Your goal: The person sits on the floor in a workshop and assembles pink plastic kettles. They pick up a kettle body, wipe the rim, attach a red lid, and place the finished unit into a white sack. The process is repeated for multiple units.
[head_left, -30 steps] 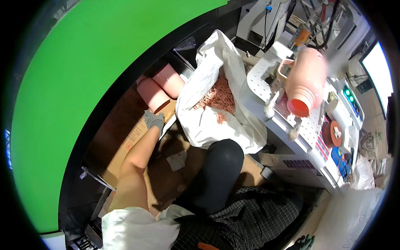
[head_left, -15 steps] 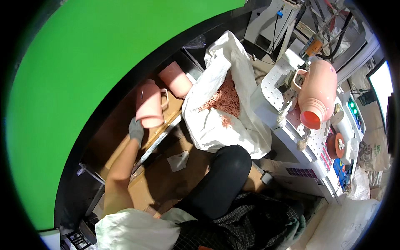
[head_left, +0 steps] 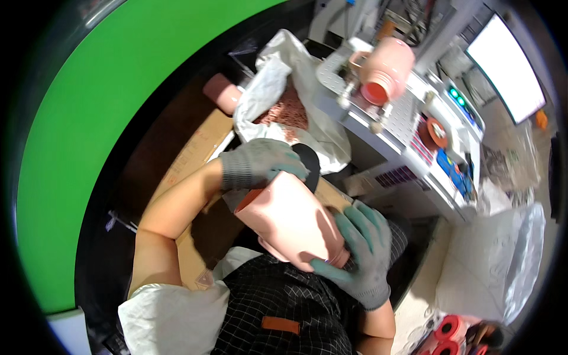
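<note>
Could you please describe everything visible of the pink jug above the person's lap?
The pink jug looks smooth and glossy, perhaps plastic. It tilts over the lap, its wide open end up-left, showing a redder inside, narrower neck lower right. A handle juts from its lower side. The gloved right grip holds the neck end; the left grip meets its upper edge.

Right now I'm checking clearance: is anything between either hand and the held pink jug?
Nothing visible beyond the gloves: the left hand touches the pink jug near its wide end; the right hand grips its neck end.
</note>
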Motion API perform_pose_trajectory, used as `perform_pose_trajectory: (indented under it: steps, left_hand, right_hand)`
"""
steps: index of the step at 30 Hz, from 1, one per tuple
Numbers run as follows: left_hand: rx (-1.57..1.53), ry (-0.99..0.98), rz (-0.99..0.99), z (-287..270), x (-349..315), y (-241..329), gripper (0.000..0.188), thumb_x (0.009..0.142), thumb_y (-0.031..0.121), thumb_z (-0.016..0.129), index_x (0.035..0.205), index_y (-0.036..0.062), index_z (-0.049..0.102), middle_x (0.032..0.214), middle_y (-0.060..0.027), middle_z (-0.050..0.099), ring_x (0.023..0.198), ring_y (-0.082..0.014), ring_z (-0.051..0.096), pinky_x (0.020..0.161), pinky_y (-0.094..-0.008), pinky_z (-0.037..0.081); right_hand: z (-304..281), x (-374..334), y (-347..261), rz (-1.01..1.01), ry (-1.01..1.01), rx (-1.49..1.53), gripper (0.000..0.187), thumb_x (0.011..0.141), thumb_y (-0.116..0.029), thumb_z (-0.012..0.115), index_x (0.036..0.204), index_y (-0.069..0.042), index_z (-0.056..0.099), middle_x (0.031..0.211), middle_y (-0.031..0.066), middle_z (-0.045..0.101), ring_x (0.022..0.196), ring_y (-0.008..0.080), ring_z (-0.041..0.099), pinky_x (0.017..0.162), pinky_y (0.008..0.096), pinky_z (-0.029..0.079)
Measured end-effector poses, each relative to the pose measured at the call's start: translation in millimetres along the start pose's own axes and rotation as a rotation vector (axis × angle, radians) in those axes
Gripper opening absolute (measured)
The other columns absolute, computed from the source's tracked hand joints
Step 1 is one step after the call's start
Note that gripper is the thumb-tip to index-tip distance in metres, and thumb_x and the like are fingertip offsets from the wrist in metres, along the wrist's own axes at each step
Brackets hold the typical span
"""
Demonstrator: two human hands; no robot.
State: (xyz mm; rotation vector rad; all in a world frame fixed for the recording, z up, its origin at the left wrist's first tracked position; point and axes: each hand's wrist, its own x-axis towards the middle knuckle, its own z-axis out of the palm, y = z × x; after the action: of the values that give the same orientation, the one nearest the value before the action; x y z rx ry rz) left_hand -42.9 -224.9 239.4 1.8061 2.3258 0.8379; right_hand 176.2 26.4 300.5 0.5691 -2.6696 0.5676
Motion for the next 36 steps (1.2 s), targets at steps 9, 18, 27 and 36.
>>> perform_pose_trajectory:
  steps: [9, 18, 27, 36]
  left_hand:
    - [-0.031, 0.577, -0.322, 74.8, 31.6, 19.4, 0.031, 0.087, -0.003, 0.060, 0.118, -0.0023, 0.066, 0.120, -0.0205, 0.067, 0.110, -0.0381, 0.066, 0.100, -0.0419, 0.053]
    - [0.512, 0.757, -0.130, 78.8, 53.6, 81.2, 0.030, 0.079, 0.010, 0.077, 0.108, 0.0137, 0.071, 0.110, -0.0041, 0.066, 0.097, -0.0266, 0.066, 0.078, -0.0414, 0.052]
    - [0.217, 0.622, 0.039, 122.2, 117.7, 130.8, 0.023, 0.078, 0.017, 0.071, 0.101, 0.0193, 0.068, 0.106, 0.0010, 0.062, 0.103, -0.0228, 0.063, 0.084, -0.0377, 0.052]
    - [0.401, 0.734, -0.241, 86.4, 43.2, 72.2, 0.034, 0.078, 0.017, 0.071, 0.112, 0.0166, 0.069, 0.121, -0.0043, 0.061, 0.115, -0.0302, 0.057, 0.095, -0.0483, 0.045]
  right_hand:
    - [81.7, -47.8, 33.2, 0.603, -0.079, 0.999, 0.117, 0.077, -0.041, 0.090, 0.165, 0.001, 0.026, 0.162, 0.0247, 0.040, 0.149, 0.0339, 0.042, 0.121, 0.0435, 0.034]
    - [86.4, -46.8, 17.8, 0.602, -0.106, 0.867, 0.126, 0.072, -0.041, 0.091, 0.164, 0.007, 0.018, 0.162, 0.0275, 0.038, 0.149, 0.0330, 0.041, 0.120, 0.0431, 0.036]
    - [101.1, -71.3, 6.0, 0.347, -0.171, 0.361, 0.105, 0.078, -0.033, 0.089, 0.160, 0.001, 0.033, 0.147, 0.0221, 0.055, 0.131, 0.0367, 0.059, 0.112, 0.0429, 0.046]
    - [96.2, -51.1, 3.8, 0.598, -0.059, 0.565, 0.123, 0.072, -0.030, 0.092, 0.165, 0.003, 0.018, 0.154, 0.0279, 0.047, 0.135, 0.0349, 0.056, 0.110, 0.0427, 0.048]
